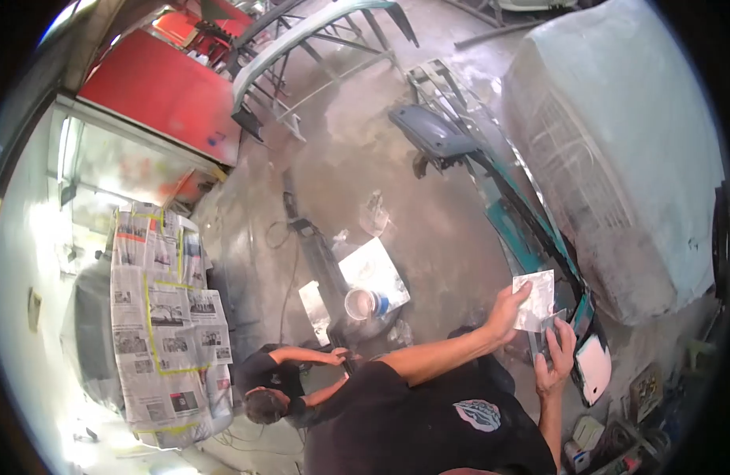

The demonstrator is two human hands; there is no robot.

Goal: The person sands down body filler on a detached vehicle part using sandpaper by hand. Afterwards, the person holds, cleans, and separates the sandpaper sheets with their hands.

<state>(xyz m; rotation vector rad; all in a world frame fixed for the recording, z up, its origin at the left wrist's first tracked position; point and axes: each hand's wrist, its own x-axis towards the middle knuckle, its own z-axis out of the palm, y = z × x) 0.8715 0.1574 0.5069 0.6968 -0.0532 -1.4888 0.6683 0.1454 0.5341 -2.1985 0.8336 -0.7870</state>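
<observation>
My left hand (503, 317) is closed on the edge of a flat, pale square plate (534, 294) with smeared marks on it, thumb on top. Against the plate's lower edge, my right hand (556, 360) grips a thin grey spreader (556, 318), its fingers wrapped along it. What lies on the plate is too small to make out. Both hands are over a long teal and black car bumper (566, 257) that runs beside them on the right. A white-ended part (593, 370) of it shows below my right hand.
A co-worker (266, 405) bends over a dark long part at lower left. An open tub (362, 303) stands near a white sheet (374, 269). A covered car (626, 158) stands at right; newspaper-masked bodywork (171, 324) is at left. A cable (284, 301) lies on the floor.
</observation>
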